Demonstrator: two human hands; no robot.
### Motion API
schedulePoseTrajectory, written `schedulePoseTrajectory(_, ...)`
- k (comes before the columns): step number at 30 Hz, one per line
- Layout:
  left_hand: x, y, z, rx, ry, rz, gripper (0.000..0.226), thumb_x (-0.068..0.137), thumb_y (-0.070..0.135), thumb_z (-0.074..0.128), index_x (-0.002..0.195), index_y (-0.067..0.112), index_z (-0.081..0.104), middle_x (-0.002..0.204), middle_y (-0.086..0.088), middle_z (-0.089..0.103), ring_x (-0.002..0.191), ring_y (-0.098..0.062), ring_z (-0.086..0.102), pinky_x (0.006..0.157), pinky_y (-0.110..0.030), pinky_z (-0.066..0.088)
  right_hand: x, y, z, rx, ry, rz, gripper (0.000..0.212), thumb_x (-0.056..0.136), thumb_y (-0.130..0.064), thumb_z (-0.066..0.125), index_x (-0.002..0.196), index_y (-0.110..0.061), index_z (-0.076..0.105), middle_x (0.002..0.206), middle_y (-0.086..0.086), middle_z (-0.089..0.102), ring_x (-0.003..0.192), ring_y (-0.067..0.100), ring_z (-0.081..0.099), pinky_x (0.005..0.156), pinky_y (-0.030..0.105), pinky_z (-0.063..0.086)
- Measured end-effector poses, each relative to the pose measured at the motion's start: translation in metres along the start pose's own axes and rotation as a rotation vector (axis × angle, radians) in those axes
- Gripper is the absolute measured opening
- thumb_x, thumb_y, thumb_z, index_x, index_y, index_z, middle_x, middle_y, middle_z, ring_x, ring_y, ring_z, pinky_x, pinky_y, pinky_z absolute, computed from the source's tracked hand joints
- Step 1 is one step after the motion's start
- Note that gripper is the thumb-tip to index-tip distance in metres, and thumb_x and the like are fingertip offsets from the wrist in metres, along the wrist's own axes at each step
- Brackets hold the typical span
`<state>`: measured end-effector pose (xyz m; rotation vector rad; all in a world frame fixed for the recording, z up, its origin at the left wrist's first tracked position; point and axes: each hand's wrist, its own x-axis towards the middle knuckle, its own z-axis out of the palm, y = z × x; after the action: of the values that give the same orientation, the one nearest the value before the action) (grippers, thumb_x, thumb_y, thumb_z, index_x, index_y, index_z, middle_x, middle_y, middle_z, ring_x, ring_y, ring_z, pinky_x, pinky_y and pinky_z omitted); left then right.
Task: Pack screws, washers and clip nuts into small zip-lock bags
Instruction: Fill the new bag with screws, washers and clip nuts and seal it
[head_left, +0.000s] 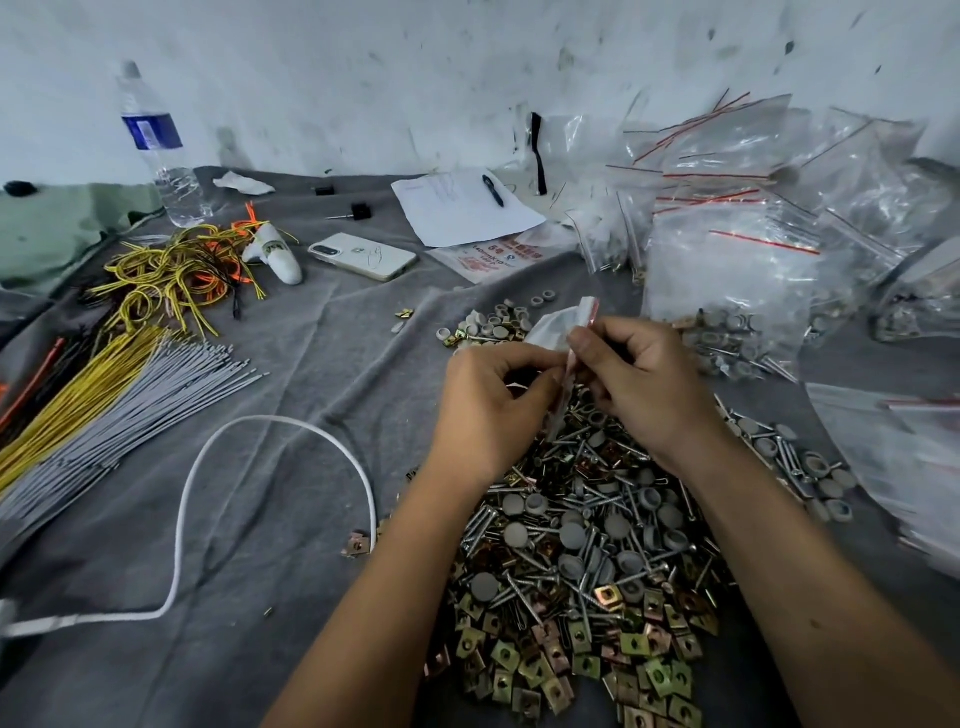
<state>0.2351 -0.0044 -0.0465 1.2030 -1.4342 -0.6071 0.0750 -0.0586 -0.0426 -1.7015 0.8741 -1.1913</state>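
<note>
below the hands lay brass-yellow clip nuts, silver screws and grey washers; between them was a clear zip-lock bag with a red strip; left, yellow wires on grey cloth.

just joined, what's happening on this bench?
A person's left hand and right hand pinch a small clear zip-lock bag with a red strip above a heap of silver screws, grey washers and brass-coloured clip nuts on the grey cloth. More clear bags are stacked at the right.
</note>
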Motion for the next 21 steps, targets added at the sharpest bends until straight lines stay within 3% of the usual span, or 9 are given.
schedulePoseTrajectory(4,-0.0006,0.0016,0.0003,-0.004,0.031,-0.042,0.011,0.096,0.011,0.071,0.098,0.011,0.083,0.086,0.003,0.079,0.072,-0.016,0.077,0.066,-0.042,0.063,0.0009,-0.0015,0.0012,-0.047,-0.036,-0.008,0.027,0.098,-0.044,0.055,0.088,-0.022,0.069,0.057,-0.012,0.049,0.053,0.013,0.042,0.048,0.028,0.033)
schedulePoseTrajectory(6,-0.0012,0.0027,-0.0001,-0.018,0.036,-0.036,0.013,0.096,0.006,0.07,0.097,0.009,0.082,0.085,0.001,0.079,0.068,-0.012,0.075,0.059,-0.031,0.061,0.0,-0.0016,0.0013,-0.066,-0.053,0.005,0.023,0.098,-0.039,0.054,0.088,-0.024,0.069,0.06,-0.011,0.05,0.056,0.016,0.043,0.05,0.031,0.034)
schedulePoseTrajectory(9,-0.0032,0.0042,-0.0003,-0.031,0.032,-0.03,0.013,0.096,0.004,0.07,0.092,0.01,0.081,0.077,0.006,0.076,0.059,-0.008,0.073,0.05,-0.014,0.051,-0.0016,-0.0029,0.0015,-0.083,-0.066,-0.003,0.02,0.099,-0.029,0.054,0.089,-0.021,0.069,0.064,-0.015,0.056,0.06,0.004,0.05,0.055,0.025,0.041)
schedulePoseTrajectory(11,-0.0035,0.0047,-0.0002,-0.044,0.023,-0.052,0.01,0.096,0.007,0.071,0.093,0.009,0.081,0.072,0.007,0.074,0.055,-0.012,0.073,0.046,-0.014,0.05,-0.0021,-0.0045,0.0011,-0.104,-0.069,-0.012,0.02,0.1,-0.024,0.054,0.09,-0.017,0.07,0.066,-0.019,0.058,0.062,-0.002,0.053,0.059,0.018,0.043)
schedulePoseTrajectory(13,-0.0028,0.0039,0.0,-0.021,0.021,-0.045,0.008,0.095,0.009,0.073,0.094,0.007,0.081,0.068,0.01,0.072,0.052,-0.012,0.071,0.044,-0.014,0.049,-0.0021,-0.0048,-0.0001,-0.119,-0.068,-0.006,0.02,0.099,-0.024,0.055,0.088,-0.016,0.069,0.066,-0.019,0.058,0.062,-0.002,0.053,0.061,0.02,0.043)
schedulePoseTrajectory(17,-0.0008,0.0031,-0.0003,0.105,0.027,0.003,0.011,0.095,0.011,0.072,0.094,0.012,0.082,0.07,0.015,0.073,0.061,-0.003,0.071,0.053,-0.018,0.053,-0.0038,-0.0066,0.0002,-0.12,-0.071,0.003,0.022,0.097,-0.021,0.057,0.083,-0.028,0.071,0.066,-0.02,0.063,0.062,-0.003,0.056,0.059,0.017,0.044)
schedulePoseTrajectory(21,-0.0005,0.0049,-0.0011,0.136,0.022,0.003,0.013,0.096,0.011,0.07,0.092,0.015,0.082,0.074,0.01,0.076,0.063,-0.006,0.072,0.057,-0.03,0.058,-0.0039,-0.0072,0.0004,-0.108,-0.071,0.022,0.016,0.092,-0.027,0.057,0.084,-0.025,0.072,0.061,-0.009,0.057,0.059,0.013,0.05,0.056,0.034,0.041)
